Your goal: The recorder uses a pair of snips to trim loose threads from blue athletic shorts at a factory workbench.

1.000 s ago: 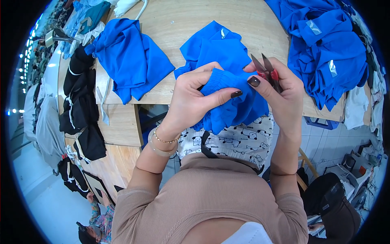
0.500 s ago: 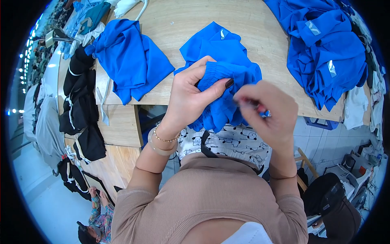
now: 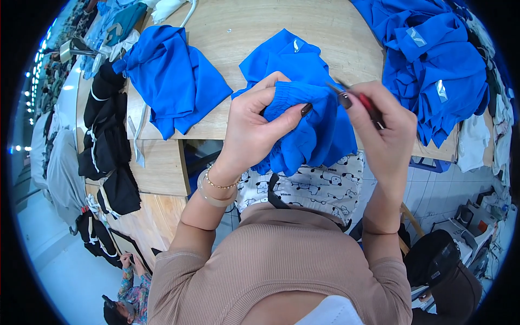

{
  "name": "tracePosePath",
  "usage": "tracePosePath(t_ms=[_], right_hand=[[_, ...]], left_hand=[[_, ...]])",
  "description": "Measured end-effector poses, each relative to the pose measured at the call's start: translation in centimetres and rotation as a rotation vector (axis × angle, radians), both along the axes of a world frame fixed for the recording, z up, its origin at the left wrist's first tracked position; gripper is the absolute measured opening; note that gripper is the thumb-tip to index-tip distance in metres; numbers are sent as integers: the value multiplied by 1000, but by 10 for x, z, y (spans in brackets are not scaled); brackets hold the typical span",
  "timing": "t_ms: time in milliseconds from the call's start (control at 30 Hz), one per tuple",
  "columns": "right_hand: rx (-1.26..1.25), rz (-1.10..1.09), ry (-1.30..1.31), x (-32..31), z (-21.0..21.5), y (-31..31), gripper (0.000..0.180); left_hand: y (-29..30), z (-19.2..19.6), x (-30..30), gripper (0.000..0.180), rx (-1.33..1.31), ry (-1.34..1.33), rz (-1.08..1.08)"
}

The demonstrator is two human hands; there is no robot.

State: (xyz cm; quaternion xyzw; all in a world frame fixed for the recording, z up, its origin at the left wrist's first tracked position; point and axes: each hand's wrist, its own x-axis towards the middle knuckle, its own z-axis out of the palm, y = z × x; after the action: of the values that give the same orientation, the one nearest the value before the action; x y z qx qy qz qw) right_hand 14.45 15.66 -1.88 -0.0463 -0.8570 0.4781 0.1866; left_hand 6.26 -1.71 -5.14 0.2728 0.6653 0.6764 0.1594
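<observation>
Bunching a blue garment [image 3: 303,127] at the near edge of the wooden worktop [image 3: 244,40], the left hand [image 3: 254,127] has its grip closed tight on a gathered fold of the cloth, thumb on the near side and fingers curled over the top, with a bead bracelet and a pale bangle [image 3: 214,189] at the wrist. Just beside it, the right hand [image 3: 387,130] pinches small thread snips [image 3: 357,100] with a red handle, grip closed round them, the dark blades pointing left and touching or nearly touching the gathered fold; whether the blades are parted is too small to tell. Part of the garment lies flat on the worktop and part hangs over the edge toward the person's lap, above a white patterned cloth [image 3: 309,187]. To the left on the worktop lies another folded blue garment [image 3: 173,81], and well apart on the right a heap of blue garments [image 3: 433,65] with pale labels showing. Dark clothes [image 3: 108,146] hang over the far left end of the worktop
</observation>
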Motion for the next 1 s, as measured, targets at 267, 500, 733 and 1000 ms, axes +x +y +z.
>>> tracePosePath(t_ms=[267,500,733,1000], right_hand=[[-72,160,-178,6,7,5,8],[43,15,-41,-2,7,-2,8],[41,25,-81,1,5,-6,9],[39,9,-77,0,4,-8,8]], left_hand=[[-3,1,1,9,-4,-50,21],[-1,0,0,9,-17,53,15],[-2,1,1,9,-18,34,26],[-1,-1,1,9,-4,38,36]])
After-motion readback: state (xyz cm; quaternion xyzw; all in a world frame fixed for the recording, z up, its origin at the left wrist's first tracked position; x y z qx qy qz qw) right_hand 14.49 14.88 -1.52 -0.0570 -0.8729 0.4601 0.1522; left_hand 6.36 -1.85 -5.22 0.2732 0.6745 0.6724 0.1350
